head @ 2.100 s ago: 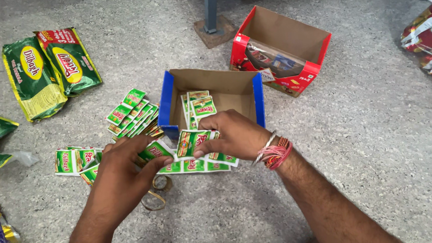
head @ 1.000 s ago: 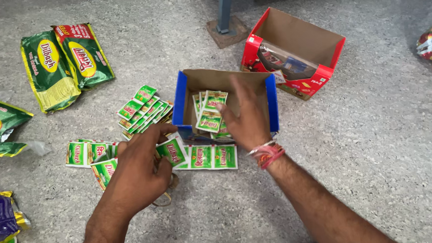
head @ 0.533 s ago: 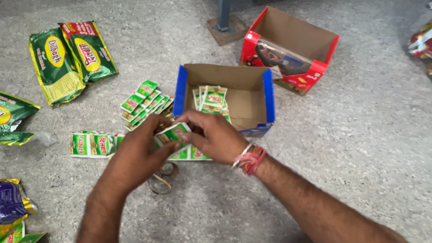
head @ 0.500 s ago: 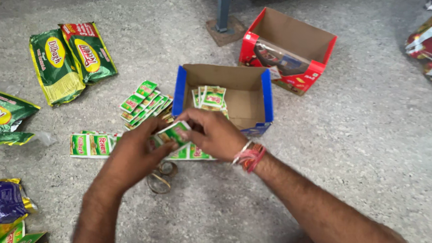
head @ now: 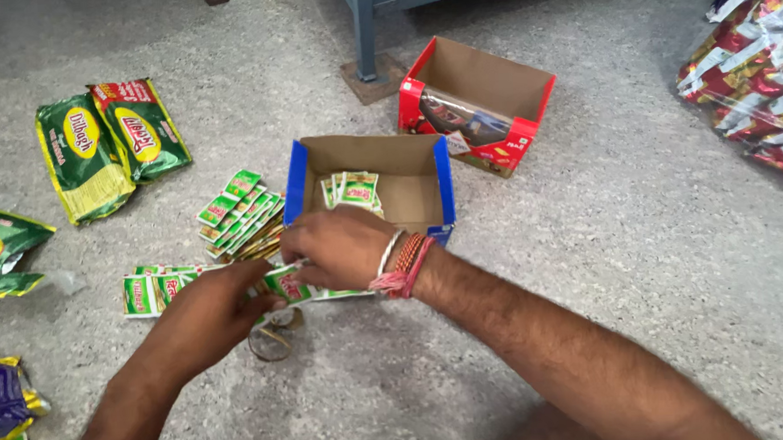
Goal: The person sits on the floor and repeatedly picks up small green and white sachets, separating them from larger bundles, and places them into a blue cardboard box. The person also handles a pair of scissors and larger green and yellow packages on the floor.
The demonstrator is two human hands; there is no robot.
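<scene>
Strip of small green sachets point(head: 290, 286) lies on the floor point(head: 607, 235) just in front of the blue-edged cardboard box point(head: 443, 186), pinched from both sides. Right hand point(head: 338, 247) lies palm-down over the strip, fingers curled onto its upper edge; grip appears closed on the sachets, though the fingertips are partly hidden. Red and white thread bands circle the right wrist. Left hand point(head: 207, 312) comes in from the lower left, fingers bent and closed around the strip's left portion.

More of the same sachets trail left along the floor as a flat row point(head: 150, 291). A loose fanned pile of sachets point(head: 239, 214) sits just left of the box, touching or nearly touching its blue side. Inside the box, a small bundle of sachets point(head: 351, 190) stands against the left half.

A ring of rubber bands point(head: 271, 338) lies on the floor below the hands.

Further out: a red cardboard box point(head: 479, 104) behind, open and holding a dark item; two large green pouches point(head: 106, 141) at upper left; red-and-gold foil packs point(head: 755, 76) at far right.
</scene>
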